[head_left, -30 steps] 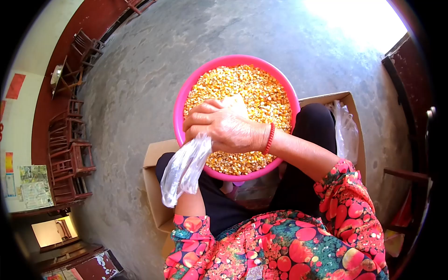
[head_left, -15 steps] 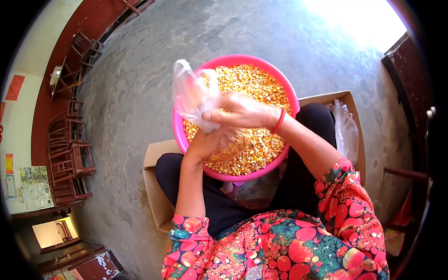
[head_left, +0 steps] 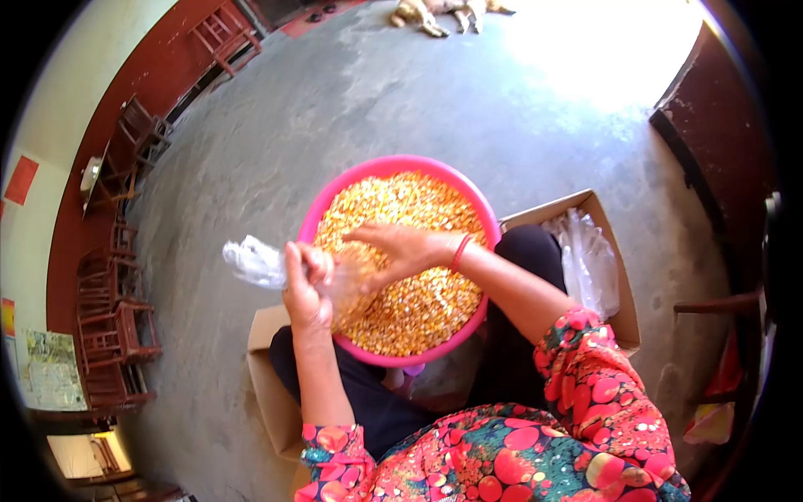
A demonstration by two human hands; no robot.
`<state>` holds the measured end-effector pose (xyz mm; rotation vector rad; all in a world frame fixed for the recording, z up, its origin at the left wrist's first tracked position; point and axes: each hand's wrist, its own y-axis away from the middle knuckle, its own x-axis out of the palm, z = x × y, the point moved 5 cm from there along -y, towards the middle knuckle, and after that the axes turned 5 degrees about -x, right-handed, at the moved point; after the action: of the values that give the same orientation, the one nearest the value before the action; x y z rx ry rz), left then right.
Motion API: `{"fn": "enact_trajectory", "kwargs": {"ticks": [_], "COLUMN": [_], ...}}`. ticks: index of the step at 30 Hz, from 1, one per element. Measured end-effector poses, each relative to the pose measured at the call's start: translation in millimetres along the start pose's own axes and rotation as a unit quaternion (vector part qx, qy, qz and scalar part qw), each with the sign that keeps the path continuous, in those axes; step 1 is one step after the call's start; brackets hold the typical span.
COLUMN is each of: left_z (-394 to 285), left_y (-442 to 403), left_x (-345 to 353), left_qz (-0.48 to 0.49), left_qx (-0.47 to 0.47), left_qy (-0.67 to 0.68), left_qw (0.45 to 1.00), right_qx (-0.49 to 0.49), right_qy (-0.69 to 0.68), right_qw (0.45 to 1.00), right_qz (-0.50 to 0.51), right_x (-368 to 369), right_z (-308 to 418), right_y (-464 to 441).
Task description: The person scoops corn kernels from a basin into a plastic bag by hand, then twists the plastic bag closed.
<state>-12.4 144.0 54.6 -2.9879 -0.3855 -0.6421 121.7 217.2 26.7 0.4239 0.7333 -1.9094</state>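
A pink basin (head_left: 401,161) full of yellow corn kernels (head_left: 418,322) stands in front of me. My left hand (head_left: 308,284) is closed around the gathered neck of a clear plastic bag (head_left: 255,263) at the basin's left rim. The bag's loose top sticks out to the left. Its lower part, which seems to hold kernels, hangs blurred over the corn. Fingers apart, my right hand (head_left: 406,251) hovers over the kernels beside the bag; whether it touches the bag I cannot tell. A red bracelet (head_left: 460,253) circles my right wrist.
An open cardboard box (head_left: 615,251) with clear plastic bags (head_left: 585,259) sits by my right knee. Another cardboard flap (head_left: 268,368) shows at my left. Wooden chairs (head_left: 117,326) line the left wall. A dog (head_left: 447,12) lies on the floor at the far side.
My left hand has moved up and left with the bag, whose top now points left. My right hand has come off the bag's neck, its fingers spreading. The view has tilted up.
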Motion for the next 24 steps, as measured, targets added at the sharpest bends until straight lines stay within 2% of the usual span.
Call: {"fn": "enact_trajectory", "kwargs": {"ticks": [1,5,7,9,10,11,14,16,17,19,21,23,24], "left_z": [-1,-14,-18,-17,-16,-15,-19,-21,-23,-36,-42,-47,-40], "left_y": [-1,0,1,3,5,7,15,21,21,24,28,32,30], "left_x": [0,21,32,45,53,61,78,80,80,85,73,68,57], "left_qz": [0.005,0.000,-0.016,-0.028,-0.027,-0.026,0.008,0.072,0.073,0.078,0.113,0.061,0.060], "left_qx": [0.008,0.043,0.042,0.045,0.051,0.058,0.063,0.057,0.057,0.129,0.134,0.145,0.088], "left_qy": [0.012,0.008,-0.050,-0.091,-0.093,-0.096,-0.090,-0.084,-0.085,-0.076,-0.103,-0.179,-0.142], "left_qw": [1.000,0.999,0.998,0.994,0.994,0.993,0.994,0.992,0.992,0.986,0.979,0.971,0.984], "right_qx": [0.018,-0.043,-0.027,-0.049,-0.021,-0.074,-0.065,-0.037,-0.037,-0.072,-0.065,0.002,-0.099], "right_qy": [-0.003,0.013,0.045,0.046,0.006,-0.014,-0.087,-0.282,-0.283,-0.169,-0.181,-0.168,-0.178], "right_qw": [1.000,0.999,0.998,0.997,1.000,0.995,0.994,0.953,0.953,0.973,0.973,0.985,0.961], "right_qz": [0.008,-0.016,-0.025,-0.039,0.019,-0.061,-0.014,-0.102,-0.104,-0.142,-0.131,-0.022,-0.188], "right_x": [4,22,32,44,39,36,52,54,52,37,22,24,12], "right_z": [-1,8,10,4,16,21,16,2,4,18,19,6,17], "right_y": [-2,-9,-10,-13,-15,-10,-16,-16,-14,-4,-4,-5,-3]}}
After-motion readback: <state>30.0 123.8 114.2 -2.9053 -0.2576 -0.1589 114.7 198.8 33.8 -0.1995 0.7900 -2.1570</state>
